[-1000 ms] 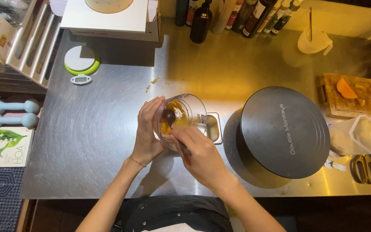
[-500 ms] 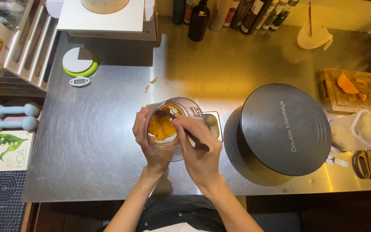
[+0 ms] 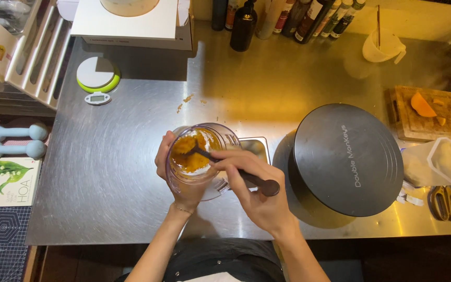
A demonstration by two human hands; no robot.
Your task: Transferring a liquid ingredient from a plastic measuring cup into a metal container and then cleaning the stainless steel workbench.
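My left hand (image 3: pixel 176 180) grips a clear plastic jug (image 3: pixel 199 156) from its left side and tilts it toward me above the steel counter. Orange puree (image 3: pixel 191 151) coats the inside of the jug. My right hand (image 3: pixel 259 196) is shut on a dark spoon (image 3: pixel 236 172), whose bowl end is down in the puree and whose round handle end sticks out to the right. A small steel tray (image 3: pixel 257 147) lies just behind the jug.
A big round black lidded machine (image 3: pixel 348 159) stands close on the right. A wooden board with orange pieces (image 3: pixel 431 112), a white container (image 3: pixel 444 162) and scissors (image 3: pixel 444 201) lie beyond it. Bottles (image 3: pixel 244 23) line the back. A round scale (image 3: pixel 97 75) sits at left.
The jug has tipped more toward me and shifted slightly. My right hand has drawn the spoon through the puree, and its handle now points out to the right.
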